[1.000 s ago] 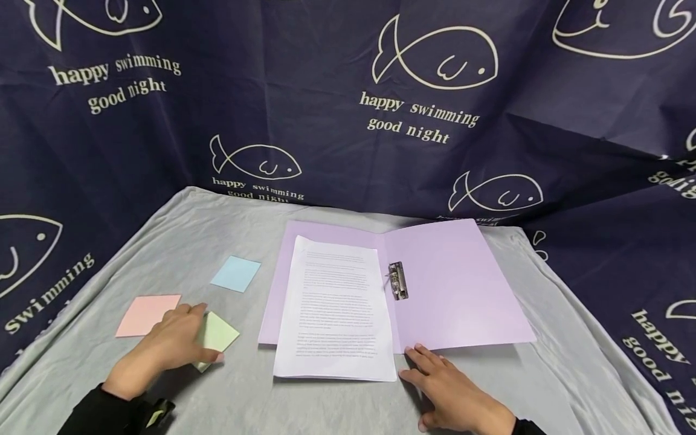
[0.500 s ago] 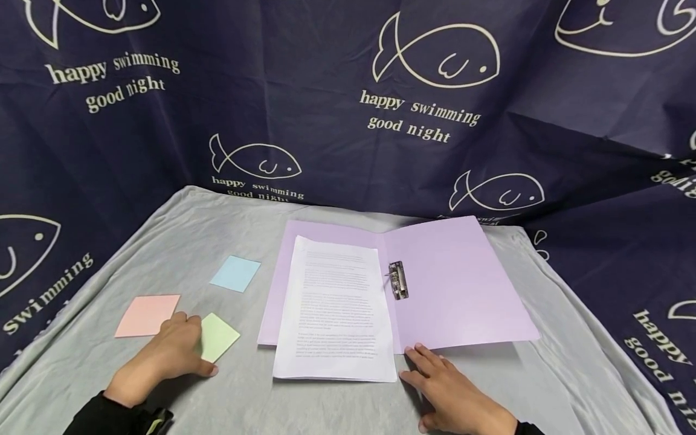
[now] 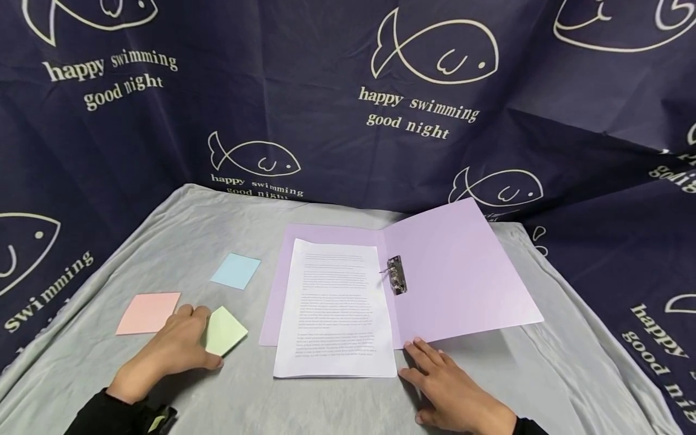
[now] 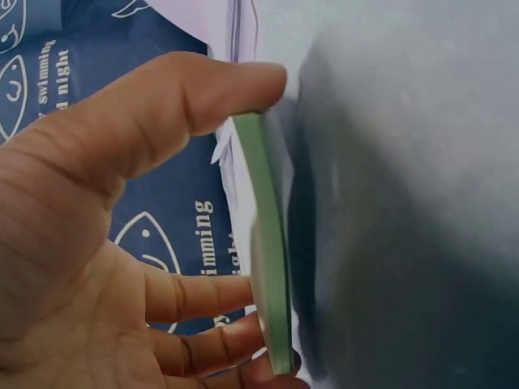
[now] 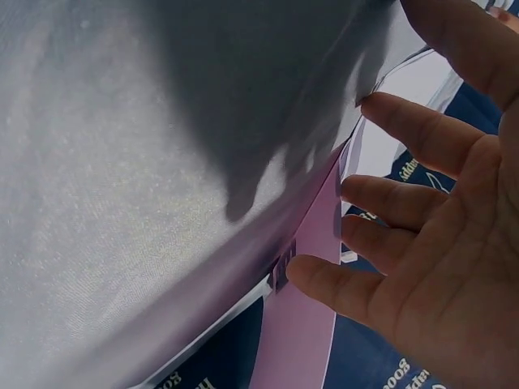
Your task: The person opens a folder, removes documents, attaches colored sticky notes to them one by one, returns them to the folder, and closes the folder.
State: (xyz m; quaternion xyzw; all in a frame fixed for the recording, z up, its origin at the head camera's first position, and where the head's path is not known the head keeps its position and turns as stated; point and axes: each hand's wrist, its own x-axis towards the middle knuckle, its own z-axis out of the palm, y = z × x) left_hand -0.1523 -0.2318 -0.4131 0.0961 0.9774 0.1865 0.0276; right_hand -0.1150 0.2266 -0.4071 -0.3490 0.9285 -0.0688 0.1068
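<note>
Pale green, the pad of notes (image 3: 227, 331) sits in the pinch of your left hand (image 3: 176, 344), thumb on its near edge and the fingers reaching round its far left side. It lies left of the folder, over the grey cloth (image 3: 261, 405), just right of the pink pad (image 3: 148, 313) and nearer you than the blue pad (image 3: 236, 270). Its face looks about square, so you get no clear long axis; it is set as a diamond, one corner pointing far, another pointing right towards the papers (image 3: 337, 308). Those printed sheets have their long axis running near to far on the left cover of the open lilac folder (image 3: 446, 272), whose right cover slants up beside the metal clip (image 3: 397, 275). Your right hand (image 3: 454, 389) grasps nothing: its fingers are extended and spread, tips at the folder's near edge by the sheets' near right corner; you cannot tell how hard they press. The left wrist view gives you the green pad's thickness and a dark shadow alongside, hidden from the head view, which alone shows the pink and blue pads. The right wrist view adds your right palm.
</note>
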